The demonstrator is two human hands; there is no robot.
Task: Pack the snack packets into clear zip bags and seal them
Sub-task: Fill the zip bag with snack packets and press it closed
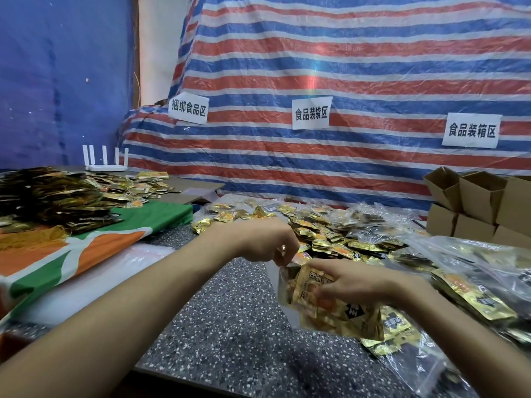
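Observation:
My left hand (267, 244) pinches the top edge of a clear zip bag (287, 294) just above the speckled table. My right hand (353, 284) grips a bunch of gold snack packets (339, 311) at the bag's mouth, partly inside it. Loose gold packets (330, 234) lie in a heap behind my hands. Filled clear bags (474, 282) are piled to the right.
A green, orange and white cloth (86, 251) covers the left side, with dark gold packets (51, 196) piled on it. Open cardboard boxes (482, 202) stand at the far right. A white router (106, 162) sits at the back left. A striped tarp with paper signs hangs behind.

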